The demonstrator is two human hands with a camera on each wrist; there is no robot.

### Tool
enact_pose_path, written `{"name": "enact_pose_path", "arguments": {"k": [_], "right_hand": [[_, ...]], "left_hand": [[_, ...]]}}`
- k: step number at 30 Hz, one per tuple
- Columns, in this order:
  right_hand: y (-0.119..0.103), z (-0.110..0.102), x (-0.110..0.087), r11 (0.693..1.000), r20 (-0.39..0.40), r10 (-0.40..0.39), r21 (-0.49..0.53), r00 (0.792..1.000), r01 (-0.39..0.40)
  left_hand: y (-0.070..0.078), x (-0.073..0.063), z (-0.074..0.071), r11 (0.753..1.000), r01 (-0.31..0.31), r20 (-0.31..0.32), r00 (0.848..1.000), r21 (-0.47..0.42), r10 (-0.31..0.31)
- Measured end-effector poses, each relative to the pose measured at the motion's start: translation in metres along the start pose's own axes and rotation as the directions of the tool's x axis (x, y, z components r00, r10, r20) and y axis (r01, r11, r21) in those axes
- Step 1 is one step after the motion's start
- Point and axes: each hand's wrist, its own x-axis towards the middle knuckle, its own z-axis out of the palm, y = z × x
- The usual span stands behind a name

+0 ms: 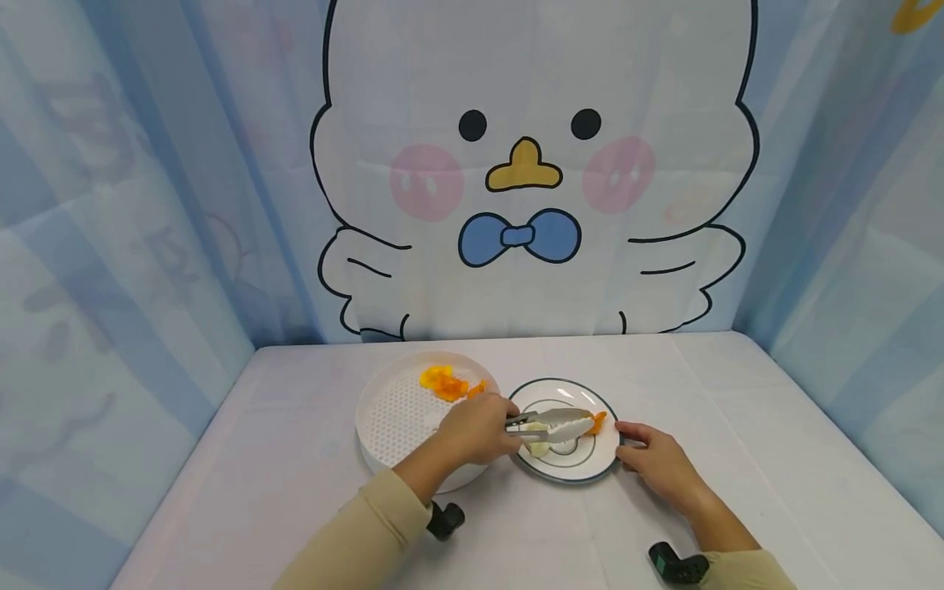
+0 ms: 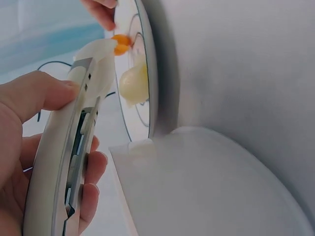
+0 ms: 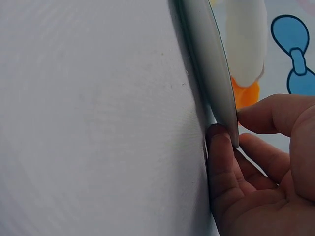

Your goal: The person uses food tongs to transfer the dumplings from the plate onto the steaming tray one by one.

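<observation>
The plate [image 1: 583, 468] is white, with a dark blue rim and thin dark rings. On it, one piece [image 1: 598, 423] is orange and another piece [image 1: 539, 450] is pale yellow. The tongs [image 1: 568, 430] are grey with white tips. The round tray [image 1: 394, 410] is white with a dotted pattern; its flat pieces [image 1: 447, 386] are yellow and orange.

Tray [image 1: 394, 418]: four o'clock side hidden behind left hand [image 1: 478, 429]
Orange piece [image 1: 599, 423]: nine o'clock end covered by tongs [image 1: 571, 429]
</observation>
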Motion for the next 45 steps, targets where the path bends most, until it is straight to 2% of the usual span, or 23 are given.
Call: {"name": "enact_pose_path", "arguments": {"k": [4,10,15,18,20,26,31,34,41,45], "right_hand": [[-0.002,-0.001,-0.001,1.000,-0.002,-0.003,0.000,1.000,0.003],[-0.002,0.000,0.000,1.000,-0.006,-0.003,-0.002,1.000,0.003],[-0.001,0.001,0.001,1.000,-0.013,0.008,-0.013,1.000,-0.008],[-0.001,0.002,0.001,1.000,-0.015,0.008,-0.013,1.000,-0.008],[-0.001,0.002,0.001,1.000,-0.018,0.003,-0.011,1.000,-0.003],[-0.001,0.001,0.000,1.000,-0.016,-0.006,-0.003,1.000,0.006],[-0.001,0.001,0.000,1.000,-0.012,-0.007,0.002,1.000,0.007],[-0.001,0.001,-0.001,1.000,-0.011,-0.009,0.003,1.000,0.009],[-0.001,0.002,0.000,1.000,-0.014,-0.003,0.000,1.000,0.003],[-0.001,0.002,0.001,1.000,-0.013,-0.002,-0.002,1.000,0.002]], "left_hand": [[-0.003,-0.003,-0.005,1.000,-0.011,-0.006,1.000,0.000,0.011],[-0.012,-0.010,-0.018,0.998,-0.038,-0.028,0.999,-0.051,0.037],[-0.025,-0.017,-0.031,0.994,-0.078,-0.078,0.994,-0.075,0.072],[-0.034,-0.022,-0.038,0.994,-0.077,-0.105,0.992,-0.073,0.069],[-0.039,-0.026,-0.044,0.996,-0.061,-0.124,0.991,-0.071,0.052],[-0.055,-0.037,-0.059,0.997,0.040,-0.171,0.984,-0.062,-0.051],[-0.071,-0.045,-0.064,0.990,0.124,-0.160,0.978,-0.065,-0.132],[-0.081,-0.052,-0.065,0.985,0.153,-0.154,0.974,-0.075,-0.163],[-0.105,-0.070,-0.064,0.983,0.159,-0.171,0.970,-0.088,-0.172],[-0.112,-0.076,-0.061,0.981,0.160,-0.163,0.971,-0.108,-0.176]]}}
